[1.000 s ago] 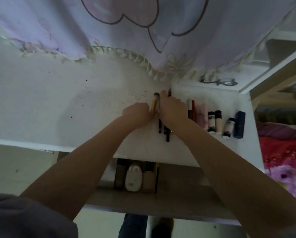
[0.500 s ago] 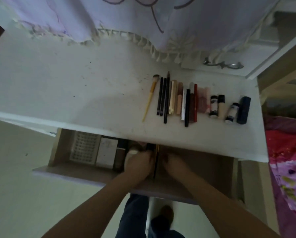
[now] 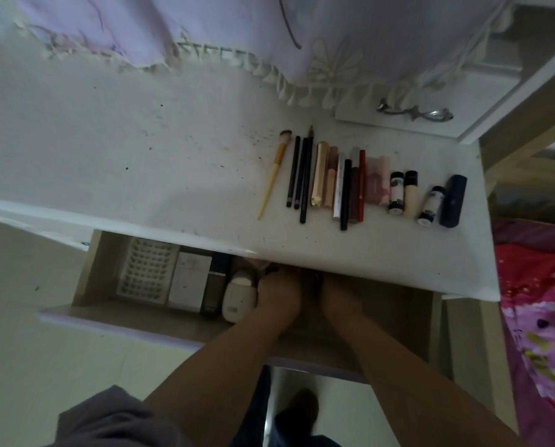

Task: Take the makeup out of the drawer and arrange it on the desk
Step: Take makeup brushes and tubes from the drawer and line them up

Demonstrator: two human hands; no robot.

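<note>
Both my hands reach into the open drawer (image 3: 124, 321) below the white desk (image 3: 140, 156). My left hand (image 3: 279, 293) sits beside a white rounded bottle (image 3: 239, 295); my right hand (image 3: 337, 296) is close to its right. The desk edge hides the fingers of both hands, so what they hold is unclear. A dark slim item (image 3: 311, 285) shows between them. On the desk lies a row of makeup: a yellow-handled brush (image 3: 274, 175), dark pencils (image 3: 298, 172), a gold tube (image 3: 319, 172), a red pen (image 3: 361, 185), small bottles (image 3: 396, 191) and a navy case (image 3: 453, 201).
The drawer's left part holds a white gridded tray (image 3: 147, 269), a white box (image 3: 189, 282) and a dark bottle (image 3: 216, 285). A fringed lilac cloth (image 3: 237, 27) hangs over the desk's back. A metal handle (image 3: 415, 112) lies far right. A red-pink blanket (image 3: 540, 301) borders the right side.
Both hands left the brush and pencils on the desk and dropped into the drawer. Over the last half second they moved slightly further in under the desk edge.
</note>
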